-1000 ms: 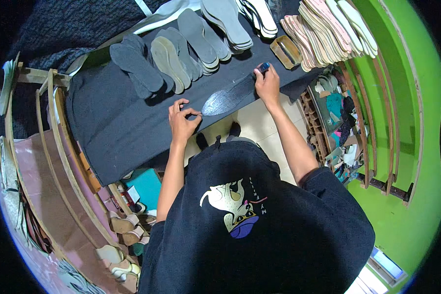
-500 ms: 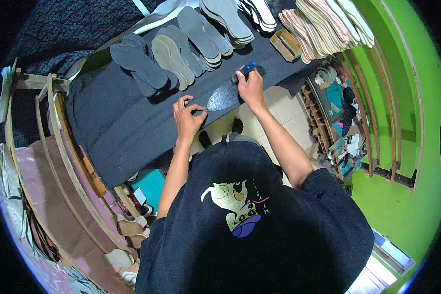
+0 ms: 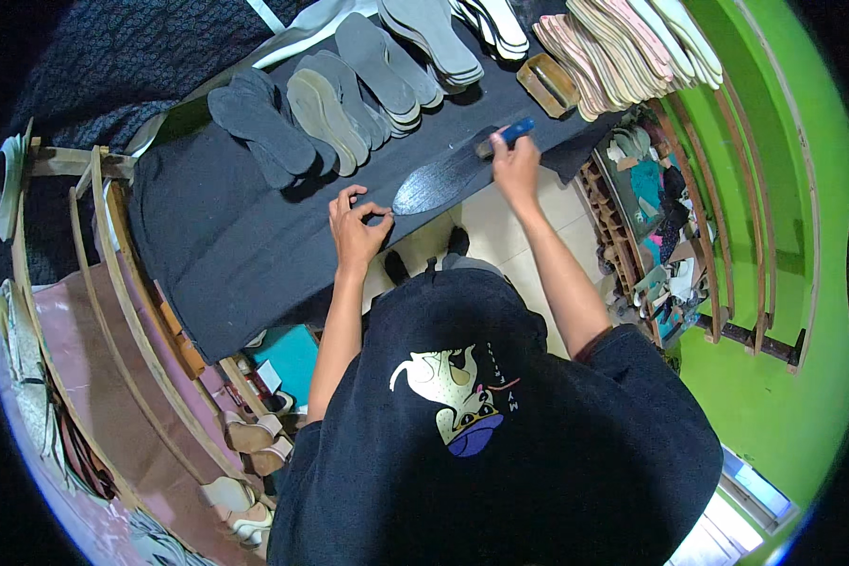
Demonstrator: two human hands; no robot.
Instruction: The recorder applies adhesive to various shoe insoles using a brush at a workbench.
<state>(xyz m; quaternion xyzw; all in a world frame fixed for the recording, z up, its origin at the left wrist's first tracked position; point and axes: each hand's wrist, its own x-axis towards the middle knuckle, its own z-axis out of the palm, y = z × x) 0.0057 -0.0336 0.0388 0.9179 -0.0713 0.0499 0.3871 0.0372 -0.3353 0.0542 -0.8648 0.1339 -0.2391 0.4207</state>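
A dark insole [image 3: 424,188] with a wet-looking sheen lies on the black cloth near the table's front edge. At its left tip my left hand [image 3: 357,233] pinches the end between thumb and forefinger, the other fingers curled up. My right hand [image 3: 517,175] is closed round a blue-handled brush [image 3: 516,130], over the insole's right end. The brush's working end is partly hidden by my fingers and the dark background.
Grey insoles [image 3: 264,123] lie in overlapping piles along the far side. A yellowish tray [image 3: 549,87] stands at the back right beside a large stack of pale insoles [image 3: 613,57]. Wooden racks [image 3: 113,311] flank the left; scraps [image 3: 665,217] fill shelving on the right.
My right hand and the brush have moved right along the insole, uncovering more of its glossy surface. My left hand stays at the insole's tip.
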